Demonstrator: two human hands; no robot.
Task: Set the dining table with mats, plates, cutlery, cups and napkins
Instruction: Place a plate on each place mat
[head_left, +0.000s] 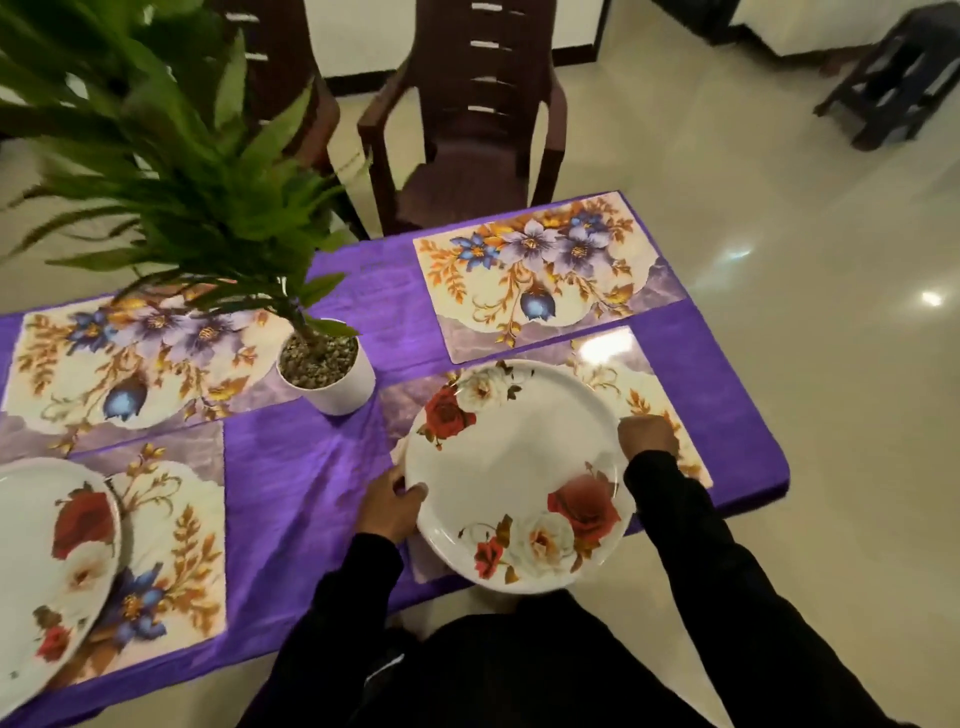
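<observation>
Plate in hand: we hold a white rose-printed plate (511, 475) at lower centre of the frame, over the near-right mat (649, 405); whether it already rests on the mat we cannot tell.
Left grip: our left hand (392, 506) pinches the plate's left rim, thumb on top and fingers under.
Right grip: our right hand (647, 436) is curled at the right rim; it looks clamped on the edge, though the fingers themselves are hidden.
Doing it well: we judge the plate overhangs the near edge of the desk (291, 467), so we slide it away from us until it sits centred on the mat, then lower it flat and let go with both hands together.
Watch for: a rim left past the desk edge could tip once cutlery is added.
Other plate: a second rose plate (49, 566) lies on the near-left mat (176, 525) at lower left.
Bare mats: the far-right mat (540, 270) and far-left mat (130, 358) carry no plates yet.
Centre: a potted plant (327, 371) stands between the mats; we keep our sleeves away from its leaves.
Beyond: a brown chair (467, 119) stands behind the far edge.
</observation>
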